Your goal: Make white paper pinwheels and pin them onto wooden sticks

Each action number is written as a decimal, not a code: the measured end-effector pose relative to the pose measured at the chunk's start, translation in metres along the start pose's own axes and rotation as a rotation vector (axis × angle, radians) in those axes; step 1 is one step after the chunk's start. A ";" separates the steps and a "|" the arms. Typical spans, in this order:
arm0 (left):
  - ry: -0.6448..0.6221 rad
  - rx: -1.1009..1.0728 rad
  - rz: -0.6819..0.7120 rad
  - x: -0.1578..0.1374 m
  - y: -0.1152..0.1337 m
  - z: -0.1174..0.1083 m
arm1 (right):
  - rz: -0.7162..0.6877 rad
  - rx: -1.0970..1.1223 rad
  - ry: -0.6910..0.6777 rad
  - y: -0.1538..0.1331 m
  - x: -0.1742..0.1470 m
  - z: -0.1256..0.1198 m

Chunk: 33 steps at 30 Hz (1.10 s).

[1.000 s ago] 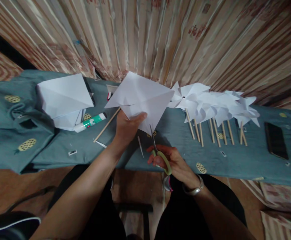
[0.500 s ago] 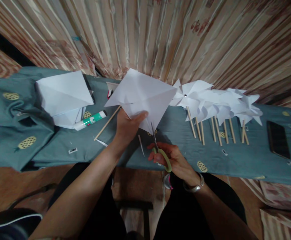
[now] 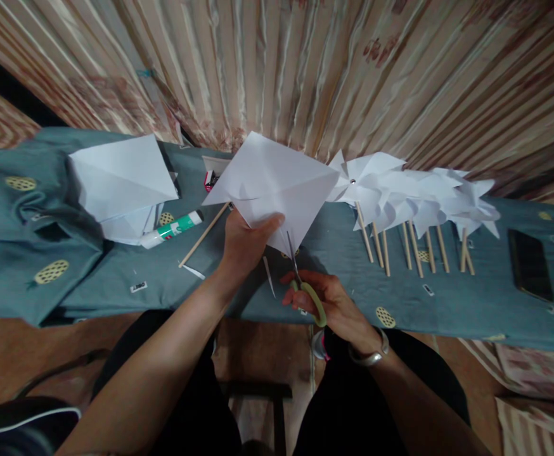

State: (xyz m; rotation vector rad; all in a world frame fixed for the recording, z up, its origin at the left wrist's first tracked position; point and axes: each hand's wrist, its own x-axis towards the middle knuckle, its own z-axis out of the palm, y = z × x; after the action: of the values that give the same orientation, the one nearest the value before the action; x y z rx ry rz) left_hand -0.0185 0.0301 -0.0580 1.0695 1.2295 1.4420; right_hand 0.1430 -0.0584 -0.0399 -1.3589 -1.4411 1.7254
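Observation:
A creased square sheet of white paper (image 3: 277,174) is held up cornerwise over the cloth, with a slit near its left corner. My left hand (image 3: 246,244) grips its lower left edge, thumb on top and the other fingers hidden beneath. In my right hand (image 3: 331,304) is a pair of scissors (image 3: 314,303) with yellow-green handles. Their blades meet the paper at its near corner. A thin white paper sliver (image 3: 269,277) lies on the cloth between my hands. Left of my left hand rests a wooden stick (image 3: 203,235).
Several white paper pinwheels (image 3: 376,183) on sticks lie in a row to the right, with a dark phone (image 3: 530,265) beyond them. At left are a stack of white paper (image 3: 122,177) and a glue stick (image 3: 172,229). A pleated curtain (image 3: 281,69) hangs behind the teal cloth (image 3: 115,272).
The paper and my left hand have shifted slightly to the right, toward the scissors. More of the small red box behind the paper shows. My right hand has barely moved.

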 end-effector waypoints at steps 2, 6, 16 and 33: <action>-0.002 0.001 0.002 0.000 -0.001 0.000 | -0.013 -0.005 0.001 0.001 0.000 -0.001; -0.003 -0.026 0.007 0.000 -0.003 -0.001 | -0.008 -0.001 0.004 0.004 0.000 -0.001; 0.020 -0.063 -0.011 0.001 0.001 -0.002 | 0.019 0.065 0.031 0.007 0.000 0.002; 0.050 -0.097 -0.039 0.001 0.003 -0.002 | 0.096 0.188 0.104 0.003 0.002 0.005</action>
State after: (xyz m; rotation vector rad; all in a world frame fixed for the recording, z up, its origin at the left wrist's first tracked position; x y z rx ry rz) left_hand -0.0213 0.0309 -0.0550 0.9444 1.1963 1.4913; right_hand 0.1387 -0.0595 -0.0442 -1.4121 -1.1436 1.7732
